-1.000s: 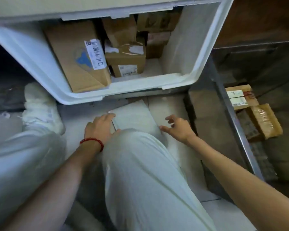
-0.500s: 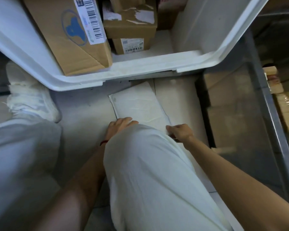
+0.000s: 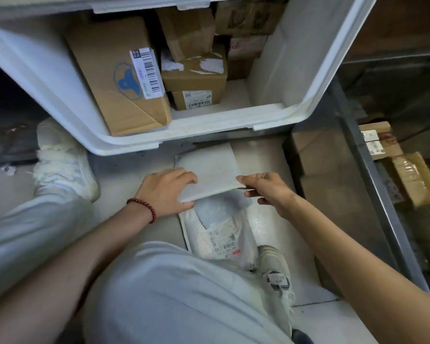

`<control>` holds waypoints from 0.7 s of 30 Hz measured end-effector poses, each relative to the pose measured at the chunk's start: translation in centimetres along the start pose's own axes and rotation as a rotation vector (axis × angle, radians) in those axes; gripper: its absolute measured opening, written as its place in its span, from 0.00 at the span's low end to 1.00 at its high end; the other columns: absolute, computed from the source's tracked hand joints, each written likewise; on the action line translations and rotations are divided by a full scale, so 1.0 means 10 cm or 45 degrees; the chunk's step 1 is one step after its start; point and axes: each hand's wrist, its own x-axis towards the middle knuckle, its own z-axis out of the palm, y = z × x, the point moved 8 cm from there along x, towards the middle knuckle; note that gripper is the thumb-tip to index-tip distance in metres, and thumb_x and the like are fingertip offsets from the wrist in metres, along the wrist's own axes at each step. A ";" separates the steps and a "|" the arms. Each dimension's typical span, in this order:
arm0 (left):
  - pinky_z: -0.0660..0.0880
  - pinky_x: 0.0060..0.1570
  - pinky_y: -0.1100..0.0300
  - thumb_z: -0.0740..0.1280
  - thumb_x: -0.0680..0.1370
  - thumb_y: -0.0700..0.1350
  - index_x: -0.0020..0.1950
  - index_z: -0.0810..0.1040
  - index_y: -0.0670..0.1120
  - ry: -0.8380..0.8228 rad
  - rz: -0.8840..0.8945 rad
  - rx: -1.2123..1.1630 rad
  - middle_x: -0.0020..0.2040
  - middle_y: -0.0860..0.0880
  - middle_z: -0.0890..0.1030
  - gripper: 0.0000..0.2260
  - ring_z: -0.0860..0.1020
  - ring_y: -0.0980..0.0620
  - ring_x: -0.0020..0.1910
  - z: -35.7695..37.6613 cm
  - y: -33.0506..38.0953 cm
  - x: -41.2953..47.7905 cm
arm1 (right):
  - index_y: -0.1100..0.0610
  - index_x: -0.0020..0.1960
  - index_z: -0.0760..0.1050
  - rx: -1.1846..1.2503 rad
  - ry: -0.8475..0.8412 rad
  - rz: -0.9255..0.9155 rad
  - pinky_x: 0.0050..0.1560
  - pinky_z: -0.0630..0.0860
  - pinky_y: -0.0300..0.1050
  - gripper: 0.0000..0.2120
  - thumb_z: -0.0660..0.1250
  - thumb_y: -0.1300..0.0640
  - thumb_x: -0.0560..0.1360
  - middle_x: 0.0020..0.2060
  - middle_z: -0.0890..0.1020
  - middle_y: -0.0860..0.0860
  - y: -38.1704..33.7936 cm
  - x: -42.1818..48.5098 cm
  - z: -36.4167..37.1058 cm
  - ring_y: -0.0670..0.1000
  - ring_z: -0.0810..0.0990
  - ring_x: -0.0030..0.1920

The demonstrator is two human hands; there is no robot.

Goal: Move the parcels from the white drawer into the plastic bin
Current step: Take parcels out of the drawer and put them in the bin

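White padded mailer (image 3: 209,170): flat parcel, being held at the centre of the frame, just below the front lip of the white drawer (image 3: 47,78). Its long axis is running from the lower centre toward the upper centre, its near short edge lying between the two hands. Whether its far end is touching the floor (image 3: 124,175) cannot be told.

Left hand (image 3: 168,192): being clamped on the near left corner, fingers curled over the top face.

Right hand (image 3: 268,191): being pinched on the near right edge, fingertips above, the remaining fingers tucked beneath.

Plastic bin (image 3: 372,194): translucent wall and grey rim standing at the right of the frame, parcels showing inside. It lies to the right of the mailer, so the right hand is judged the nearer one, and a sideways carry over the rim is being called for.

Second mailer (image 3: 224,234): labelled poly bag, lying on the floor directly under the held one, near the hands.

Cardboard boxes (image 3: 119,80): still being kept in the drawer, upper centre.
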 end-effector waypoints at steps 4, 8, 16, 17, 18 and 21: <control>0.74 0.40 0.56 0.72 0.68 0.50 0.54 0.78 0.52 0.090 0.072 0.010 0.49 0.52 0.81 0.16 0.80 0.46 0.46 -0.36 0.03 0.17 | 0.57 0.53 0.82 0.097 0.023 0.009 0.33 0.66 0.36 0.11 0.70 0.51 0.75 0.32 0.83 0.42 -0.09 -0.10 -0.01 0.38 0.76 0.28; 0.74 0.34 0.56 0.74 0.68 0.49 0.50 0.79 0.51 0.160 0.211 0.079 0.44 0.52 0.81 0.13 0.80 0.45 0.41 -0.54 0.41 0.23 | 0.60 0.51 0.82 0.143 0.017 -0.048 0.32 0.65 0.36 0.11 0.70 0.53 0.75 0.33 0.83 0.44 -0.24 -0.25 -0.05 0.40 0.75 0.30; 0.69 0.38 0.56 0.63 0.79 0.49 0.59 0.75 0.49 0.457 -0.115 -0.135 0.52 0.50 0.80 0.10 0.78 0.42 0.46 -1.05 0.60 -0.07 | 0.55 0.64 0.69 0.030 0.247 -0.346 0.55 0.76 0.43 0.26 0.67 0.40 0.74 0.58 0.77 0.48 -0.40 -0.58 -0.45 0.46 0.77 0.55; 0.69 0.39 0.56 0.63 0.79 0.49 0.58 0.74 0.48 0.486 -0.140 -0.206 0.52 0.49 0.79 0.10 0.78 0.43 0.46 -1.14 0.59 -0.14 | 0.55 0.71 0.62 0.003 0.280 -0.349 0.64 0.73 0.46 0.37 0.69 0.36 0.71 0.64 0.72 0.48 -0.38 -0.62 -0.51 0.47 0.74 0.62; 0.70 0.39 0.56 0.63 0.80 0.49 0.57 0.73 0.47 0.513 -0.154 -0.285 0.50 0.48 0.79 0.09 0.77 0.44 0.45 -1.22 0.58 -0.21 | 0.56 0.75 0.55 0.014 0.281 -0.350 0.69 0.68 0.48 0.47 0.70 0.33 0.67 0.68 0.69 0.49 -0.37 -0.67 -0.54 0.47 0.71 0.67; 0.68 0.38 0.61 0.62 0.80 0.47 0.55 0.72 0.43 0.652 -0.224 -0.565 0.45 0.48 0.77 0.09 0.75 0.47 0.42 -1.50 0.54 -0.41 | 0.55 0.77 0.44 0.165 0.153 -0.385 0.72 0.63 0.48 0.56 0.72 0.32 0.64 0.69 0.69 0.47 -0.38 -0.77 -0.53 0.45 0.68 0.70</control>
